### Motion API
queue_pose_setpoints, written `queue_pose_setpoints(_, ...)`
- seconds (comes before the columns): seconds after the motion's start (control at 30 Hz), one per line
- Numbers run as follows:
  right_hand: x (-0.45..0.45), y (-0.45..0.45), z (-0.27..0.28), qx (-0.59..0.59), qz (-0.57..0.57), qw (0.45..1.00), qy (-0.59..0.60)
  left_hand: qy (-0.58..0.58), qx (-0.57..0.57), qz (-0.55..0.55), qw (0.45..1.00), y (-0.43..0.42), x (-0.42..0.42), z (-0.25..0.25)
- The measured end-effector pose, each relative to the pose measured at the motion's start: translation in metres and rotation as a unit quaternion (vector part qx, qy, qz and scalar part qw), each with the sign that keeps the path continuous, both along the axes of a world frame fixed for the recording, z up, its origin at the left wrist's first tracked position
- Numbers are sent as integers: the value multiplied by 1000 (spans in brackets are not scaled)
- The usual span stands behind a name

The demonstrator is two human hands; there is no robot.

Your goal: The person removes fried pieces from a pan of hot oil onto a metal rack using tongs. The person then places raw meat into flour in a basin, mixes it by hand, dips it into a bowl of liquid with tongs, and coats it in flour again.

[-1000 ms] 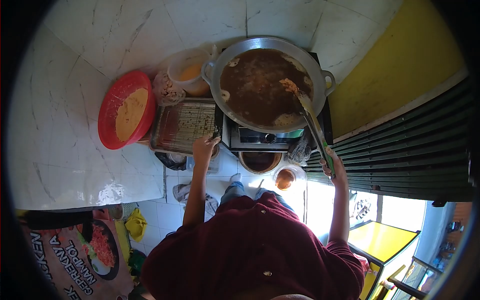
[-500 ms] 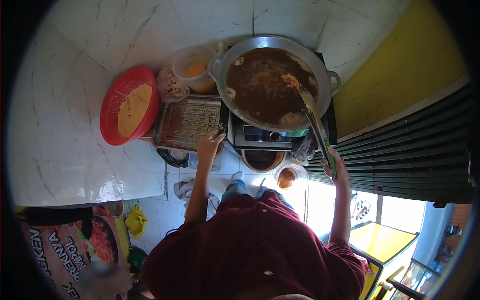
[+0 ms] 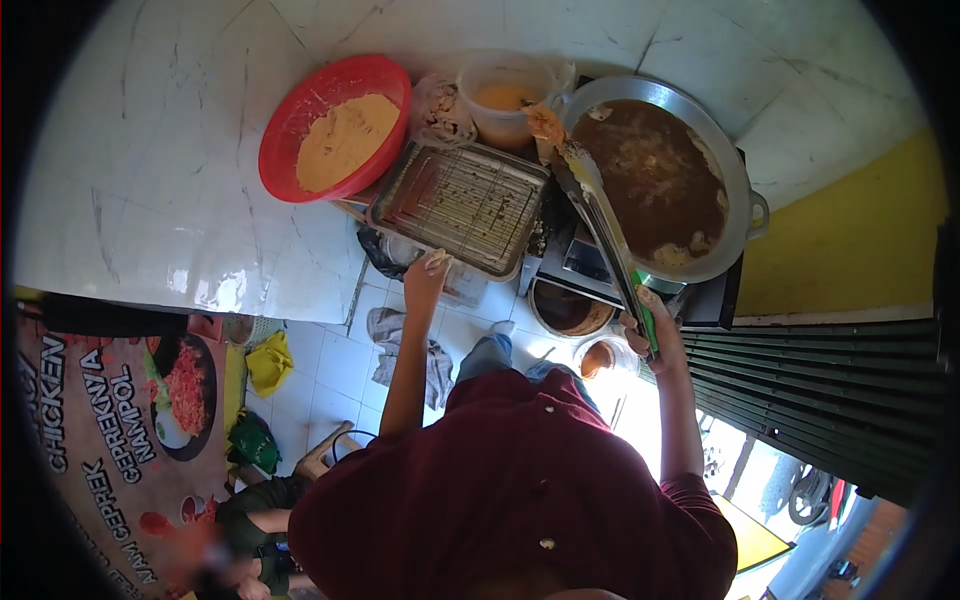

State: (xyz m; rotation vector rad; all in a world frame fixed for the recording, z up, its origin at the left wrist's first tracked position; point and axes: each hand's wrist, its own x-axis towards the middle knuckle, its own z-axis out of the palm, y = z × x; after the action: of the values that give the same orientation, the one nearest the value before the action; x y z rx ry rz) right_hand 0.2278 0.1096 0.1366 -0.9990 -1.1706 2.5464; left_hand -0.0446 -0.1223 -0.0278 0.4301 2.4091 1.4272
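R hand (image 3: 655, 330), closed round tongs (image 3: 612, 235), has fried pc (image 3: 545, 124) outside wok's (image 3: 738, 190) 10 o'clock rim, vs over oil (image 3: 655, 190) 1 sec ago: it's out. L hand (image 3: 427, 275) half-curled by tray's (image 3: 460, 200) 6 o'clock; hold unclear.

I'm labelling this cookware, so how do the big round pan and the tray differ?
The pan is round with a loop handle; the tray is rectangular.
The pan holds dark brown liquid; the tray holds a wire rack.
The pan sits on the stove, while the tray lies beside it.
Both look metallic.
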Motion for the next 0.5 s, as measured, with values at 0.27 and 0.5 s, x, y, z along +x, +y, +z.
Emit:
queue_pose_setpoints(0.27, -89, -55, -41, -121, 119, 985, 2, 0, -33, 54, 998, -45, -17, -42)
queue_pose_setpoints(0.5, -143, -83, -125, -160, 94, 982, -44, -24, -71, 36, 997, -49, -22, -82)
